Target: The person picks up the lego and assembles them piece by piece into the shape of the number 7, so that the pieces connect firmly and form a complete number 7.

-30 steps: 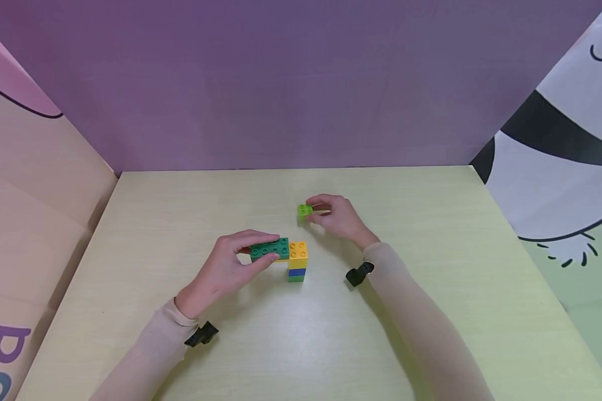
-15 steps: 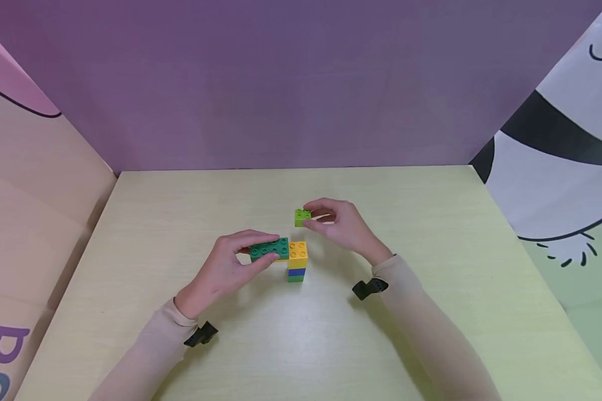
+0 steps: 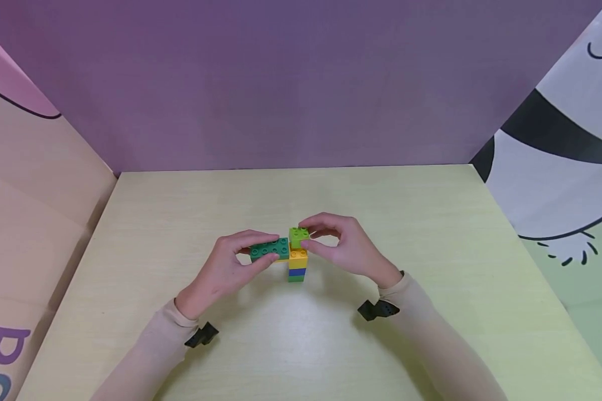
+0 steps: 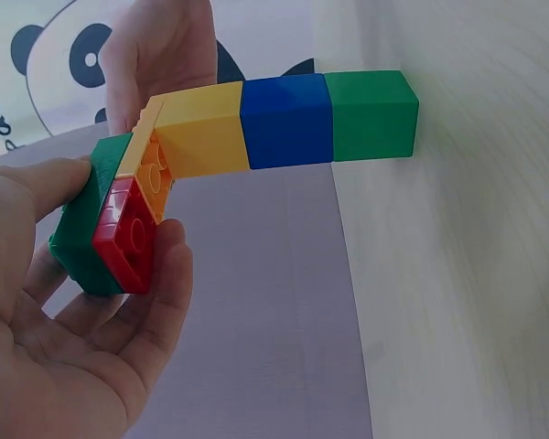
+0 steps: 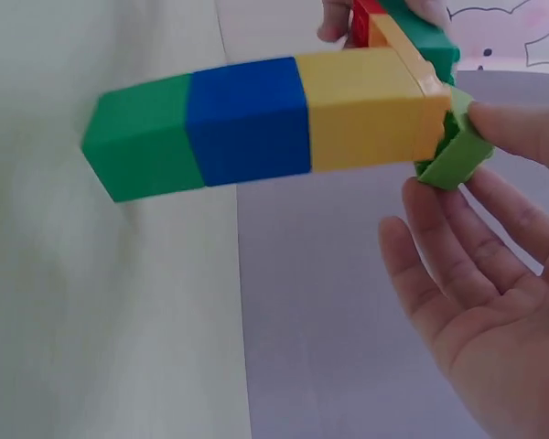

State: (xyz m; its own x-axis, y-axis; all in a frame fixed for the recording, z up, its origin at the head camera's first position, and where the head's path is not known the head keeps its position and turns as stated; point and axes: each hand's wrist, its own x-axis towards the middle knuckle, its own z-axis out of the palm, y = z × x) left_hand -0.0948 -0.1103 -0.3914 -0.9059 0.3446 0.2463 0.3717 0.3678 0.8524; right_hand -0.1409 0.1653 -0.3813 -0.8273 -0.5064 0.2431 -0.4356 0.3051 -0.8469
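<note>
A column of toy building bricks stands on the table: green [image 4: 373, 117] at the bottom, then blue [image 4: 286, 121], then yellow [image 4: 201, 133]. A thin orange-yellow piece [image 4: 152, 176] tops it and juts out to the left, beside a red brick [image 4: 126, 233]. Over that overhang lies a long dark green brick [image 3: 270, 250], which my left hand [image 3: 221, 270] grips between thumb and fingers. My right hand [image 3: 353, 248] pinches a small lime green brick [image 3: 299, 237] at the column's top; in the right wrist view this brick [image 5: 459, 151] sits tilted against the yellow studded end.
The pale wooden table [image 3: 291, 356] spreads around the bricks. A purple panel [image 3: 301, 83] rises behind its far edge, with printed panels [image 3: 557, 184] at the sides. Each wrist wears a small black device [image 3: 378, 309].
My right hand has brought the lime green brick toward me, from behind the column to its top. The left hand and the column have stayed in place.
</note>
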